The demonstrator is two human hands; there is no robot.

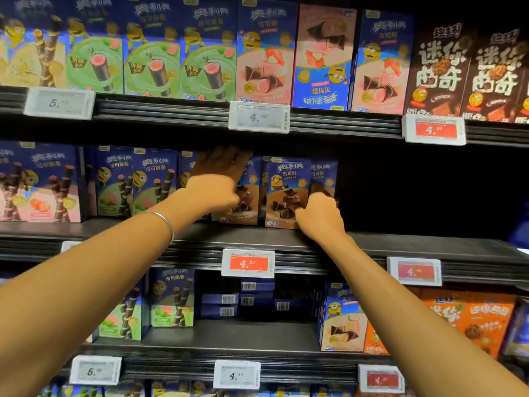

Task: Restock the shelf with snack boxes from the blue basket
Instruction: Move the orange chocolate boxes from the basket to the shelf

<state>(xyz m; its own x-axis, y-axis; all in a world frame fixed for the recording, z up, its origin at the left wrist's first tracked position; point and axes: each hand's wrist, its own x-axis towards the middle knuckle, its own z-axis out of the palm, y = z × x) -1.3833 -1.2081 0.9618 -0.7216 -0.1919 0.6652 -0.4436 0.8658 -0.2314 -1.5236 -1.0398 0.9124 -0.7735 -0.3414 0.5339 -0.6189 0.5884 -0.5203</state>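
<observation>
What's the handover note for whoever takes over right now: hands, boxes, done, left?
Left hand: at a second brown box on the middle shelf; grip blurred, cannot tell.
Right hand: grips the brown box at its lower right corner; box upright on the same shelf.
Basket: not in view.
Done: both boxes stand side by side in the row.
Left: probably settle these two, then fill the dark stretch to their right; what remains in the basket is unknown.
</observation>
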